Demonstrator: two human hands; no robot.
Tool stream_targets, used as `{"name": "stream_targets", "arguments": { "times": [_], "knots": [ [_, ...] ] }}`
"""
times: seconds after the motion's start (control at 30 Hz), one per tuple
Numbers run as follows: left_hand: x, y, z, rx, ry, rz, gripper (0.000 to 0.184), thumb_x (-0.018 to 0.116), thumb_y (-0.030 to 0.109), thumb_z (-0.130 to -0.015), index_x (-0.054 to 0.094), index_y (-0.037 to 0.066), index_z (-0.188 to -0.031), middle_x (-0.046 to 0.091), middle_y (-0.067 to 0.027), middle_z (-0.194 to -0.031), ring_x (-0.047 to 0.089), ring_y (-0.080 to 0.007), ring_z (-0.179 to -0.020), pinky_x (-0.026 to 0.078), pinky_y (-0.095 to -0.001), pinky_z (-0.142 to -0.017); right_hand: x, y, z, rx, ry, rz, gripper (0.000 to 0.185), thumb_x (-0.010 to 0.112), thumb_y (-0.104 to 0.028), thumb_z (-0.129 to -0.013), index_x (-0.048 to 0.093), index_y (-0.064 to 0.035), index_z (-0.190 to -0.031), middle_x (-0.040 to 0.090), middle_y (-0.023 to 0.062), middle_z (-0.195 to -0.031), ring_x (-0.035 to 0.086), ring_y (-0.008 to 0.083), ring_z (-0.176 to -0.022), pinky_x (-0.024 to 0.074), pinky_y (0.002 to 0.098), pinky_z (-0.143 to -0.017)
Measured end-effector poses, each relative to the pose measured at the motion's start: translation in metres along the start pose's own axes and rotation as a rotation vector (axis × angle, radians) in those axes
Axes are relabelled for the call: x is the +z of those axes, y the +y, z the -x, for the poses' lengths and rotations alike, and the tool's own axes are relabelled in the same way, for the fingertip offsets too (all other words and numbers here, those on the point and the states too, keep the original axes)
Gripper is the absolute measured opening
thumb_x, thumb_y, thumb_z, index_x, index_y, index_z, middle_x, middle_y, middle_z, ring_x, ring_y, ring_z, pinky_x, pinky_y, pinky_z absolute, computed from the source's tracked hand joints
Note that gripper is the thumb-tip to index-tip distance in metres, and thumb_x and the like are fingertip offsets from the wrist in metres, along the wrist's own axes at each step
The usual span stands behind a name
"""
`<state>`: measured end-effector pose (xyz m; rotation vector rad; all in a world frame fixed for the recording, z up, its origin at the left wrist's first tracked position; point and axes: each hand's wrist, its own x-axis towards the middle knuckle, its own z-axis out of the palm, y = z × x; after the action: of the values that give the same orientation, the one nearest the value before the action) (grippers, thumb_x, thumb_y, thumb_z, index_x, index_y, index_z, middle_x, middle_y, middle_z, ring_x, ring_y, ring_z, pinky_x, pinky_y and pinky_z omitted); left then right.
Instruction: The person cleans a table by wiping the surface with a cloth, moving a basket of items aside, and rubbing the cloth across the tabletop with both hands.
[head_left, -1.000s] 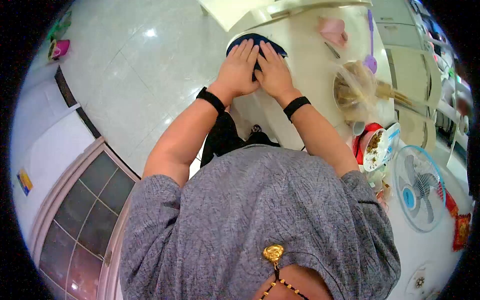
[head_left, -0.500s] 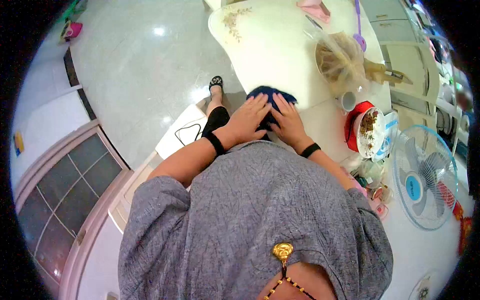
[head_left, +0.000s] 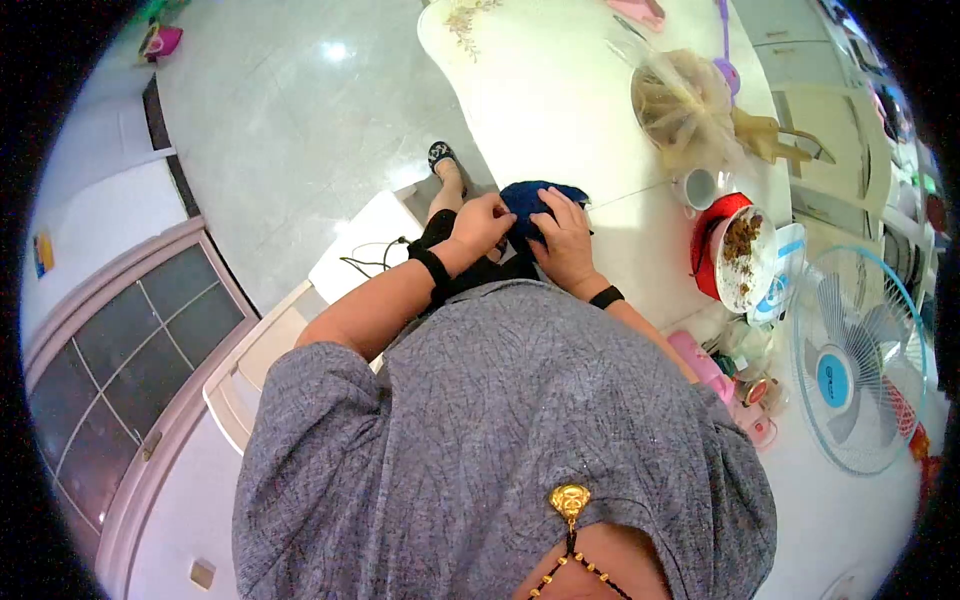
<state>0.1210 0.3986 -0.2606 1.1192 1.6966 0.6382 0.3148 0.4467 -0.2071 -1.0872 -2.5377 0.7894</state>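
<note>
A dark blue cloth (head_left: 530, 197), bunched into a small folded piece, lies at the near edge of the white table (head_left: 540, 110), just in front of my body. My left hand (head_left: 484, 224) pinches its left edge, the fingertips drawn together. On the cloth's right side rests my right hand (head_left: 566, 238), its bent fingers over the top and its thumb at the near side, gripping it. Part of the cloth is hidden under these fingers. Both wrists wear black bands.
At the right stand a plastic bag (head_left: 690, 100), a white mug (head_left: 697, 187), a bowl of food scraps (head_left: 745, 262) in a red holder, and a desk fan (head_left: 850, 360). A white chair (head_left: 365, 240) with a black cord on it is at the left.
Both hands lay flat on the cloth with fingers stretched out. Now the left hand has moved to its left edge and pinches it, while the right hand's fingers have bent.
</note>
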Motion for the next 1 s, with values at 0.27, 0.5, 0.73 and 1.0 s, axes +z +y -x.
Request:
{"name": "stream_targets", "arguments": {
  "times": [0.27,0.5,0.73,1.0],
  "knots": [
    [-0.020,0.009,-0.019,-0.173,0.059,0.299,0.019,0.076,0.018,-0.086,0.068,0.001,-0.082,0.068,-0.0125,-0.067,0.068,-0.0202,-0.060,0.053,-0.0344,-0.057,0.008,-0.007,-0.042,0.000,0.071,-0.028,0.040,0.076,-0.002,-0.065,0.059,-0.0055,-0.101,0.057,0.0172,-0.136,0.051,0.0398,-0.132,0.0402,0.0529,-0.109],
    [-0.050,0.011,-0.052,-0.192,0.144,0.396,0.016,0.077,0.012,-0.087,0.069,-0.001,-0.084,0.069,-0.0081,-0.071,0.065,-0.0158,-0.064,0.052,-0.0305,-0.056,0.010,-0.006,-0.098,-0.048,0.112,-0.026,0.038,0.076,-0.001,-0.065,0.062,-0.0034,-0.100,0.060,0.0176,-0.130,0.055,0.0401,-0.126,0.0433,0.0501,-0.106],
    [-0.104,0.013,-0.108,-0.282,0.141,0.579,0.015,0.073,0.011,-0.093,0.064,0.001,-0.087,0.065,-0.0051,-0.076,0.063,-0.0141,-0.060,0.054,-0.0284,-0.054,0.022,0.004,-0.181,-0.125,0.166,-0.035,0.030,0.074,-0.007,-0.073,0.062,-0.0041,-0.100,0.058,0.0171,-0.131,0.053,0.0398,-0.123,0.0411,0.0504,-0.107],
    [-0.130,0.020,-0.138,-0.150,0.221,0.333,0.018,0.072,0.016,-0.094,0.065,0.002,-0.086,0.068,-0.0055,-0.074,0.065,-0.0136,-0.062,0.055,-0.0316,-0.057,0.022,0.006,-0.225,-0.118,0.140,0.029,0.030,0.077,-0.006,-0.077,0.064,-0.0015,-0.104,0.058,0.0178,-0.135,0.053,0.0406,-0.125,0.0415,0.0500,-0.108]
  ]
}}
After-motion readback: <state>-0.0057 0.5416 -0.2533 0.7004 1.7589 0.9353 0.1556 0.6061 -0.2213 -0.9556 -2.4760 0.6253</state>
